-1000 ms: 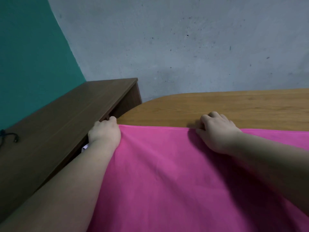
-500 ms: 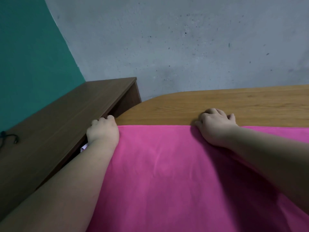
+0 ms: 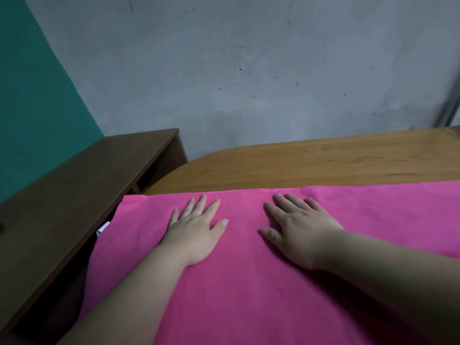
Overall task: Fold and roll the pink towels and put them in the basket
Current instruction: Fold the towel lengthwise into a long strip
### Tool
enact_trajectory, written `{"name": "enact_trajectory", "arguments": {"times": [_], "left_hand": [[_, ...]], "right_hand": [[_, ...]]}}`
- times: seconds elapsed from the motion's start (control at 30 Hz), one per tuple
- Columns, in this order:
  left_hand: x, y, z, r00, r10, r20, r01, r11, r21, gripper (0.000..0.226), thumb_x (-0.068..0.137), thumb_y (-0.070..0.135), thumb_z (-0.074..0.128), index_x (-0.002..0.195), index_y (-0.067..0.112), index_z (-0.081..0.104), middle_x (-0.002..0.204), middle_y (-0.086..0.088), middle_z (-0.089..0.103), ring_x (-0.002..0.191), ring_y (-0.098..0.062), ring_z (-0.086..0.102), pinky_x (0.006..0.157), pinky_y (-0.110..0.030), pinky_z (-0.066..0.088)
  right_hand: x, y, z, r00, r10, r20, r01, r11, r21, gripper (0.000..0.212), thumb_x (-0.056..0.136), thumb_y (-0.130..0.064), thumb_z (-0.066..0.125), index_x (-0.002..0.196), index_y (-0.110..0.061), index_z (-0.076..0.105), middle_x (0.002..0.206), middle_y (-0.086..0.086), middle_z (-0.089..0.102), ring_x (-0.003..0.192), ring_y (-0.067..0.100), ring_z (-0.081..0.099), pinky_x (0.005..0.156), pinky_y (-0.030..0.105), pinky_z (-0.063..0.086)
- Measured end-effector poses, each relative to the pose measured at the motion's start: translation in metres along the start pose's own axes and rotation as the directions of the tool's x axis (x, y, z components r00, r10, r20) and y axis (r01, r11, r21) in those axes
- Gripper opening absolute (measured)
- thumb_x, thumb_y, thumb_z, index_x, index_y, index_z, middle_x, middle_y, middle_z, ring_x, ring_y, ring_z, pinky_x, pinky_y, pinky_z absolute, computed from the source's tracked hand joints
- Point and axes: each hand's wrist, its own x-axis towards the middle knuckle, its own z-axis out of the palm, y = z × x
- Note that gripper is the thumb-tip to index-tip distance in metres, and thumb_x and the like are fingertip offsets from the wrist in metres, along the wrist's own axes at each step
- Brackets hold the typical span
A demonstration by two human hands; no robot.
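A pink towel (image 3: pixel 249 282) lies spread flat over the near part of a light wooden table (image 3: pixel 311 165). Its far edge runs straight across the table. My left hand (image 3: pixel 196 227) rests palm down on the towel near that edge, fingers straight and spread. My right hand (image 3: pixel 298 230) lies flat on the towel a little to the right, fingers also straight. Neither hand holds any cloth. No basket is in view.
A dark brown shelf unit (image 3: pixel 87 195) stands along the table's left side, against a teal wall. A grey concrete wall (image 3: pixel 249 70) rises behind the table. A small white scrap (image 3: pixel 103 227) shows in the gap between shelf and towel.
Both hands let go of the towel's far edge, uncurled, and moved inward and nearer; they lie flat on the cloth. The view has tilted slightly.
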Motion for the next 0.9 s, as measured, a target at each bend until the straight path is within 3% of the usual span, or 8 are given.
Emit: {"name": "enact_trajectory", "arguments": {"times": [0.07, 0.17, 0.3, 0.4, 0.53, 0.67, 0.9], "left_hand": [[-0.001, 0.004, -0.004, 0.999, -0.03, 0.023, 0.029, 0.999, 0.036, 0.062, 0.102, 0.062, 0.012, 0.158, 0.042, -0.005, 0.167, 0.005, -0.013, 0.154, -0.019, -0.011, 0.125, -0.048, -0.002], [-0.006, 0.035, -0.008, 0.999, -0.038, 0.004, 0.038, 0.992, 0.116, 0.062, 0.105, 0.053, 0.013, 0.161, 0.03, 0.0, 0.169, -0.006, -0.007, 0.155, -0.023, -0.007, 0.126, -0.047, 0.004], [-0.019, 0.129, 0.004, 0.987, 0.16, 0.022, -0.161, 0.986, 0.042, 0.072, 0.1, 0.066, 0.018, 0.16, 0.032, -0.002, 0.168, -0.004, -0.012, 0.154, -0.02, -0.013, 0.125, -0.049, -0.002], [-0.016, 0.151, 0.013, 0.99, 0.141, 0.009, -0.141, 0.989, 0.054, 0.078, 0.094, 0.075, 0.015, 0.159, 0.038, -0.008, 0.166, -0.001, -0.019, 0.153, -0.019, -0.018, 0.123, -0.053, -0.005], [-0.014, 0.158, 0.008, 0.994, 0.096, 0.049, -0.1, 0.991, 0.091, 0.076, 0.097, 0.071, 0.017, 0.158, 0.037, -0.01, 0.166, -0.004, -0.021, 0.153, -0.019, -0.018, 0.124, -0.051, -0.003], [-0.009, 0.208, 0.012, 0.972, 0.23, 0.048, -0.233, 0.969, 0.077, 0.068, 0.101, 0.064, 0.021, 0.158, 0.041, -0.008, 0.165, -0.003, -0.022, 0.152, -0.017, -0.02, 0.124, -0.05, -0.007], [0.03, 0.239, 0.01, 0.966, 0.255, 0.045, -0.258, 0.961, 0.102, 0.095, 0.068, 0.09, -0.002, 0.154, 0.051, -0.012, 0.165, 0.0, -0.022, 0.152, -0.018, -0.02, 0.123, -0.052, -0.006]], "right_hand": [[-0.011, 0.033, -0.002, 0.995, 0.095, 0.025, -0.095, 0.995, 0.004, 0.08, 0.096, -0.073, 0.015, 0.162, -0.028, 0.007, 0.17, 0.001, 0.0, 0.156, 0.02, -0.002, 0.125, 0.051, 0.005], [-0.018, 0.076, -0.003, 0.98, 0.195, 0.047, -0.195, 0.981, -0.003, 0.082, 0.095, -0.074, 0.015, 0.162, -0.028, 0.002, 0.17, 0.0, -0.006, 0.156, 0.02, -0.006, 0.124, 0.052, 0.002], [-0.023, 0.088, -0.007, 0.997, 0.066, 0.037, -0.068, 0.997, 0.033, 0.076, 0.101, -0.062, 0.027, 0.162, -0.021, 0.009, 0.17, 0.005, -0.001, 0.156, 0.022, -0.004, 0.124, 0.054, 0.0], [-0.04, 0.119, -0.01, 0.999, 0.015, 0.037, -0.016, 0.999, 0.028, 0.072, 0.103, -0.06, 0.027, 0.162, -0.023, 0.008, 0.17, 0.002, -0.001, 0.156, 0.019, -0.003, 0.125, 0.05, 0.0], [-0.073, 0.196, -0.014, 0.976, 0.216, 0.032, -0.216, 0.976, 0.001, 0.078, 0.1, -0.068, 0.019, 0.162, -0.024, 0.005, 0.17, 0.0, -0.003, 0.156, 0.019, -0.004, 0.125, 0.047, 0.0], [-0.088, 0.257, -0.017, 0.936, 0.352, 0.025, -0.352, 0.936, -0.02, 0.082, 0.097, -0.072, 0.014, 0.162, -0.023, 0.003, 0.17, 0.001, -0.004, 0.156, 0.02, -0.005, 0.125, 0.048, 0.001], [-0.095, 0.334, -0.026, 0.938, 0.346, 0.004, -0.346, 0.938, 0.02, 0.077, 0.1, -0.067, 0.026, 0.161, -0.021, 0.016, 0.169, 0.004, 0.008, 0.156, 0.018, 0.003, 0.125, 0.044, 0.007]]}}
